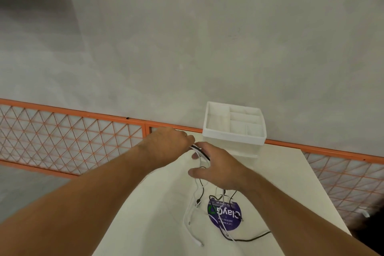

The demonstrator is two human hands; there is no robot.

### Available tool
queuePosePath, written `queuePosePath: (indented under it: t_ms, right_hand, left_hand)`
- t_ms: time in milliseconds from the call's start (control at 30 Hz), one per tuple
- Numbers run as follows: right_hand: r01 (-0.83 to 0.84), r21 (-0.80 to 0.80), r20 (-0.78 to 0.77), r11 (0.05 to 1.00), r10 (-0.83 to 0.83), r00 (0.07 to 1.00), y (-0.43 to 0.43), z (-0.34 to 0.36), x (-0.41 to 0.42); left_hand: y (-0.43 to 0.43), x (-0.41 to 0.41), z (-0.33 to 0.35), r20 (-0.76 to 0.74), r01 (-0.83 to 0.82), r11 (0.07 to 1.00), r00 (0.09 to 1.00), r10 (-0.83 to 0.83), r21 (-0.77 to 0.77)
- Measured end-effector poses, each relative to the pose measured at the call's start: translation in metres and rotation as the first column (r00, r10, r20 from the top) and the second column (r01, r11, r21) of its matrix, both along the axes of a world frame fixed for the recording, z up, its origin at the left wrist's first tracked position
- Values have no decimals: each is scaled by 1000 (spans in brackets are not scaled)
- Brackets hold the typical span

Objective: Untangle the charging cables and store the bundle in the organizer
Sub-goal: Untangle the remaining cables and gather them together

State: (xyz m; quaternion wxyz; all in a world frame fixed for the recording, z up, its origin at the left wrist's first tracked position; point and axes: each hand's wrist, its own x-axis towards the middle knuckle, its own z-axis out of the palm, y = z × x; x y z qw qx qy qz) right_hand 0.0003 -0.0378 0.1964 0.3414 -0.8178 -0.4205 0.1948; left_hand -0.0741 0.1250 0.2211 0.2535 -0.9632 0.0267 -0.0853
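Observation:
A bundle of black and white charging cables hangs from both hands above the white table, its loose ends trailing on the tabletop. My left hand grips the upper loop of the cables. Just to its right, my right hand holds the same strands, fingers curled around them and thumb spread out. The white organizer, a tray with several open compartments, stands at the table's far edge right behind my right hand.
A round purple sticker lies on the table under the cable ends. An orange lattice railing runs behind the table, with grey floor beyond it. The table's right edge drops off near a dark shape at the far right.

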Motion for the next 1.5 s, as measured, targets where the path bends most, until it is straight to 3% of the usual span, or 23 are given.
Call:
queuePosePath:
  t_ms: [167,367,500,600,767,1333,1500]
  right_hand:
    - [143,14,-30,990,-143,989,12,8,-2]
    - [181,-109,384,977,-127,915,8,33,7]
    - [219,-257,630,941,-8,777,4,46,7]
    - [249,-310,717,918,53,695,-1,52,11]
    - [319,-319,729,893,16,684,-20,60,23]
    - [466,-240,768,852,-127,628,-84,49,63]
    - [476,-157,688,865,-250,681,-104,27,78]
  left_hand:
    - [4,-1,14,56,-95,976,993,108,-194]
    - [-1,-3,23,43,-200,901,971,234,-384]
    - [-4,-3,26,64,-213,921,967,246,-325]
    - [-7,-4,30,69,-216,942,968,241,-256]
    - [5,-15,38,112,-208,956,966,234,-206]
    - [52,-36,41,103,-257,934,952,289,-247]
    - [50,-37,36,79,-291,891,938,337,-349]
